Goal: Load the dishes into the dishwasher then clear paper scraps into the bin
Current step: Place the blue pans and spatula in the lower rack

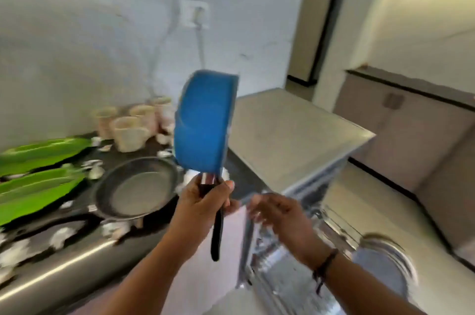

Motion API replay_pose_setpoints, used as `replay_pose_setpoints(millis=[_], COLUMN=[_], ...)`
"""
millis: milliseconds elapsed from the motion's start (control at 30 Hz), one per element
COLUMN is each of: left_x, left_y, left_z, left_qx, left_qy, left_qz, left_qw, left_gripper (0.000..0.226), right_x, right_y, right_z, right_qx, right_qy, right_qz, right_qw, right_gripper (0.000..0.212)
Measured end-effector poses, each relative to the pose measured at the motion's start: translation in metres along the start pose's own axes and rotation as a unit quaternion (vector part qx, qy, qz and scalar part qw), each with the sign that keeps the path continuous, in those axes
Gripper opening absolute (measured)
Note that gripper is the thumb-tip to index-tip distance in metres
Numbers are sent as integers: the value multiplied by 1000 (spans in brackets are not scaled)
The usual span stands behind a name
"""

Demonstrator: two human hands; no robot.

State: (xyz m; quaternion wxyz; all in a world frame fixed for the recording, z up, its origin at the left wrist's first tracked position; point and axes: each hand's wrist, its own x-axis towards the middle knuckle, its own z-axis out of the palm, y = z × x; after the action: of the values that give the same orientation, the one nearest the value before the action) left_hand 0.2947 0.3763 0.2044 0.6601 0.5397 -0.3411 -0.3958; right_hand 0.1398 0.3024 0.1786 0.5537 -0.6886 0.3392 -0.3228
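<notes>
My left hand [203, 201] grips the black handle of a blue saucepan [204, 122] and holds it upright in the air, its bottom facing me. My right hand [277, 214] hovers just right of the handle, fingers loosely spread, blurred by motion. Below it the open dishwasher [290, 263] shows shiny racks. On the dark counter lie a black frying pan [136, 187], two green plates [38, 173], several pale cups [128, 132] and white paper scraps [61, 235].
A steel-topped cabinet [295, 132] stands right of the counter. A round metal object [385, 263] sits at the lower right on the floor side. A white wall with a socket [196, 13] runs behind the counter. Grey cupboards [411, 122] line the right.
</notes>
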Motion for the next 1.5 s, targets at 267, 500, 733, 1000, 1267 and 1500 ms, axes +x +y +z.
replay_pose_setpoints(millis=[267,500,733,1000,1267,1500], left_x=[42,60,94,125,112,101], left_y=[-138,-242,-319,-425,-558,-643], left_z=[241,323,338,331,320,321], left_qx=[228,493,546,543,560,555], left_qy=[-305,-509,-611,-640,-633,-608], left_qz=[-22,67,12,-96,-160,-200], left_qw=[924,702,573,535,510,532], left_gripper=[23,15,26,25,32,32], right_x=[-64,-127,-141,-123,-114,-106], right_y=[105,199,276,354,500,588], right_z=[-328,-410,-348,-329,-343,-364], right_qx=[372,297,204,209,127,72], right_qy=[211,295,238,294,223,142], right_qz=[206,359,545,554,553,570], right_qw=[880,834,778,750,793,806], right_gripper=[99,77,68,72,76,59])
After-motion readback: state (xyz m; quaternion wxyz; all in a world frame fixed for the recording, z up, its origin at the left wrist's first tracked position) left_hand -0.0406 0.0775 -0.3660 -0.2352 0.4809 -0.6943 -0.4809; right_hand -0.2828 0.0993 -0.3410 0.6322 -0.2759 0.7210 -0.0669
